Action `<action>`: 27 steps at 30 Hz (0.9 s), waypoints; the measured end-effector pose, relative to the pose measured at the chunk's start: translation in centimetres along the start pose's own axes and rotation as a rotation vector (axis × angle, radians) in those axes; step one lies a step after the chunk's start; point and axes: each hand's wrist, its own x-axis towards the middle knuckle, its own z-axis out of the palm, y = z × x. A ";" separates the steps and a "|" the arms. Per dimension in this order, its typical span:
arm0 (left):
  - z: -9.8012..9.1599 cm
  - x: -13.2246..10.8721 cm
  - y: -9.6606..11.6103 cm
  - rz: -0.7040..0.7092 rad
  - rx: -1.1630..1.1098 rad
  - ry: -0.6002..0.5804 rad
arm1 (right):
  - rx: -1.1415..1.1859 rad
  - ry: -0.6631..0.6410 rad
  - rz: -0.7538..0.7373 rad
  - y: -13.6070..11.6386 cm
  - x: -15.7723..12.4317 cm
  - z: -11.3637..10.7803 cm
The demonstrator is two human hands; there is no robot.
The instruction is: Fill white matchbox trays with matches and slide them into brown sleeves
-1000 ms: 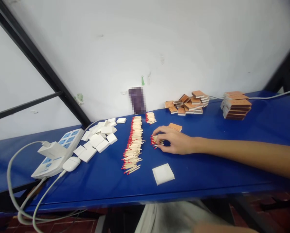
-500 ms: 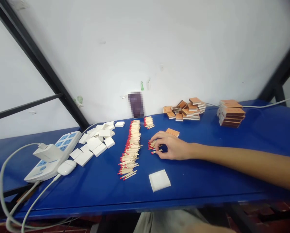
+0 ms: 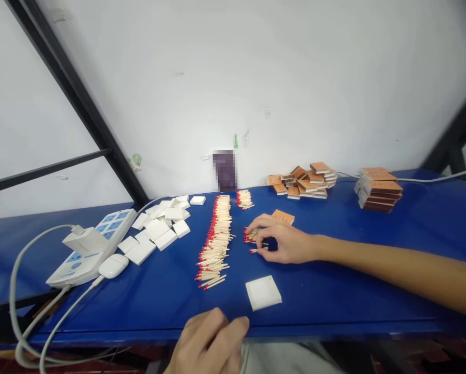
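My right hand (image 3: pixel 281 240) reaches in from the right. Its thumb and index finger close in a ring on a single match (image 3: pixel 253 251), just in front of a small heap of red-tipped matches (image 3: pixel 250 235). Partly covered behind this hand lies an orange matchbox cover (image 3: pixel 284 216). My left hand (image 3: pixel 211 340) is at the front table edge with its fingers curled, and no object shows in it. Between the hands lies a white matchbox tray (image 3: pixel 263 293). A long row of matches (image 3: pixel 216 239) runs down the table, and a smaller bunch (image 3: pixel 244 199) sits behind.
White trays (image 3: pixel 157 226) lie piled on the left, beside a power strip (image 3: pixel 94 249) with a plugged-in charger, cables and a white earphone case (image 3: pixel 114 265). Matchboxes (image 3: pixel 305 182) are heaped at the back wall. More matchboxes (image 3: pixel 380 189) stand stacked farther right.
My left hand has come into view at the bottom. The single match now lies slightly farther from the small heap, between my right fingertips. The whole view has shifted a little.
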 end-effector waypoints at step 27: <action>2.5 1.3 0.7 -0.163 0.021 -0.215 | -0.279 0.105 0.042 -1.3 -1.4 0.7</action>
